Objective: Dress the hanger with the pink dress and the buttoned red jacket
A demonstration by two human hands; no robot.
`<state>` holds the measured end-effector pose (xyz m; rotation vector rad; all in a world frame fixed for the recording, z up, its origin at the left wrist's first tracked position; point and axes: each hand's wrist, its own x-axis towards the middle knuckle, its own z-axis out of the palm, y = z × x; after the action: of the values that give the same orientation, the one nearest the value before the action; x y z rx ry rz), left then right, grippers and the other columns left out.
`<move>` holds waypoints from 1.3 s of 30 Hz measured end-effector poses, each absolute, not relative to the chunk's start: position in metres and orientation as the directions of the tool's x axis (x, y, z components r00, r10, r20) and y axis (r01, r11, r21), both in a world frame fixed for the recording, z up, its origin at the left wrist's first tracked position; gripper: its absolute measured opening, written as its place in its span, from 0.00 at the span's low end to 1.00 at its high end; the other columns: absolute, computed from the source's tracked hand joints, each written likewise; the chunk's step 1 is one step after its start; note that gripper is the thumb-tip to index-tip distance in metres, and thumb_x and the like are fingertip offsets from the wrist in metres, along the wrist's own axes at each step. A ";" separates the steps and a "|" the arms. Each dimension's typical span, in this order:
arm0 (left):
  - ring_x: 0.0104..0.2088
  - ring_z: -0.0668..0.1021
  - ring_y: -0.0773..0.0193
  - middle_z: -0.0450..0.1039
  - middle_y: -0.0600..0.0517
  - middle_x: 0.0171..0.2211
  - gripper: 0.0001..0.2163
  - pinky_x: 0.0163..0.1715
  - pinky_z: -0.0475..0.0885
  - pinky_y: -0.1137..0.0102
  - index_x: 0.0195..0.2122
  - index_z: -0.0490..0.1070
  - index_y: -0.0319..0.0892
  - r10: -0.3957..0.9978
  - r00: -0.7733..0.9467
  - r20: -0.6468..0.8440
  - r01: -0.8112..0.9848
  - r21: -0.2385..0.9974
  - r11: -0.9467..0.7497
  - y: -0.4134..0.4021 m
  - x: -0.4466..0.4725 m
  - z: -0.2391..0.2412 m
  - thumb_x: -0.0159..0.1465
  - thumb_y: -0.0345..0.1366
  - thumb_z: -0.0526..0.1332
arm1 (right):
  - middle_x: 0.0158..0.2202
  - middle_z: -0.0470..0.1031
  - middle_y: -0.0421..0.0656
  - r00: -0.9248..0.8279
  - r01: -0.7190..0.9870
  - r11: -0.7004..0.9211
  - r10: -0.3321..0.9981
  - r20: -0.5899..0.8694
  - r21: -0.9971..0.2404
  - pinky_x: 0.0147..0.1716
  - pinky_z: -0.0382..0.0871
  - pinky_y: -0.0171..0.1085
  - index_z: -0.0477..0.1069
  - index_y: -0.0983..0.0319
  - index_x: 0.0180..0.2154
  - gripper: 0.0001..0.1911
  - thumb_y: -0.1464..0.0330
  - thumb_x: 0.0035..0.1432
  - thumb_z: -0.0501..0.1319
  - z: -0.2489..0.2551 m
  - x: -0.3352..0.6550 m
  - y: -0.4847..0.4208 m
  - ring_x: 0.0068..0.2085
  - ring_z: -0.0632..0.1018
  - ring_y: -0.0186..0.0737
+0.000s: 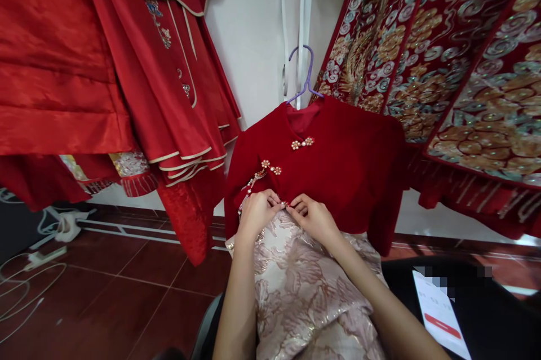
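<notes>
A dark red jacket [338, 163] hangs on a purple hanger [307, 75] in front of me, with pearl-and-gold flower fastenings [302, 143] at its neck and chest. A beaded tassel [256, 180] dangles beside the left one. At the jacket's lower front edge, my left hand [261, 210] pinches one side of a small beaded fastening [284, 204]. My right hand [313, 218] pinches the other side, fingertips nearly meeting the left ones. The fingers partly hide the fastening. Below them, pale pink floral brocade cloth [304, 287] spreads under my forearms.
Red embroidered garments [156, 67] hang on the left, and a heavily beaded one [422, 56] on the right. A lit phone [442, 318] lies on a black surface at lower right. White cables [25, 275] and a power strip [44, 257] are on the tiled floor.
</notes>
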<state>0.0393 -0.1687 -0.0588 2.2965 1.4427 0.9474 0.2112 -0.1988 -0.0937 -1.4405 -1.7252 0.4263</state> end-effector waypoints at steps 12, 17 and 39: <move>0.32 0.79 0.65 0.79 0.55 0.30 0.02 0.31 0.65 0.73 0.30 0.75 0.46 0.883 0.280 0.376 0.726 0.520 -0.451 -0.168 0.040 -0.059 0.57 0.37 0.65 | 0.29 0.78 0.40 0.023 0.630 0.287 0.922 0.387 -0.722 0.32 0.68 0.34 0.68 0.58 0.36 0.07 0.62 0.59 0.57 -0.099 0.206 -0.195 0.31 0.80 0.39; 0.31 0.79 0.66 0.79 0.55 0.29 0.03 0.31 0.66 0.74 0.30 0.76 0.45 0.882 0.281 0.377 0.700 0.548 -0.458 -0.166 0.039 -0.061 0.56 0.37 0.65 | 0.28 0.78 0.40 0.018 0.600 0.308 0.918 0.397 -0.738 0.31 0.67 0.33 0.67 0.59 0.35 0.05 0.65 0.57 0.56 -0.101 0.206 -0.192 0.31 0.79 0.38; 0.32 0.81 0.64 0.80 0.50 0.29 0.03 0.35 0.74 0.72 0.29 0.77 0.40 0.902 0.224 0.369 0.415 0.802 -0.431 -0.160 0.038 -0.067 0.53 0.32 0.66 | 0.28 0.77 0.39 -0.018 0.551 0.366 0.904 0.427 -0.750 0.29 0.67 0.32 0.63 0.58 0.35 0.04 0.65 0.57 0.55 -0.102 0.202 -0.195 0.31 0.79 0.38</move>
<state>0.0382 -0.1601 -0.0674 1.9504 1.2085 1.1478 0.2018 -0.1954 -0.1025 -1.3035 -1.6925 0.4730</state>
